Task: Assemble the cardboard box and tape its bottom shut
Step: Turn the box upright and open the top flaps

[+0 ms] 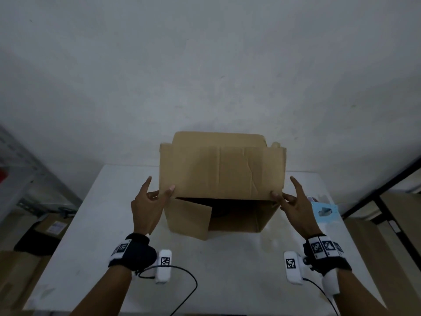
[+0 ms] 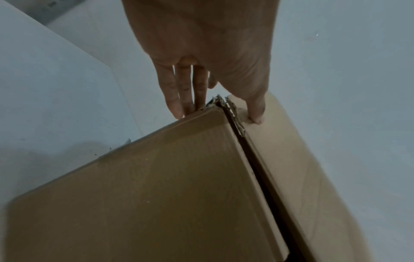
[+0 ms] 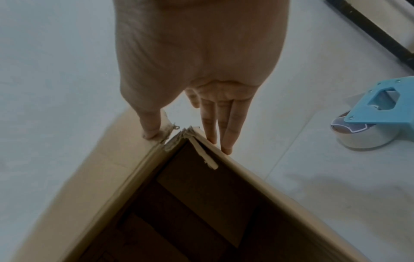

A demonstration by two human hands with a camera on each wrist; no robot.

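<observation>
A brown cardboard box [image 1: 222, 172] lies on its side on the white table [image 1: 227, 270], its open end facing me and dark inside. One side flap [image 1: 189, 217] hangs loose at the lower left of the opening. My left hand [image 1: 159, 191] pinches the near left corner of the top panel, thumb on top [image 2: 255, 118], fingers [image 2: 179, 106] against the side. My right hand [image 1: 284, 197] pinches the near right corner the same way, thumb [image 3: 150, 134] on top, fingers [image 3: 224, 141] down the side. Both index fingers point away. A blue tape dispenser [image 1: 323, 210] [image 3: 376, 113] sits right of the box.
A plain wall stands close behind the table. A metal shelf [image 1: 20, 169] and cardboard cartons [image 1: 52, 226] are on the floor to the left. A black frame [image 1: 387, 185] runs along the right. Bare tabletop lies between me and the box.
</observation>
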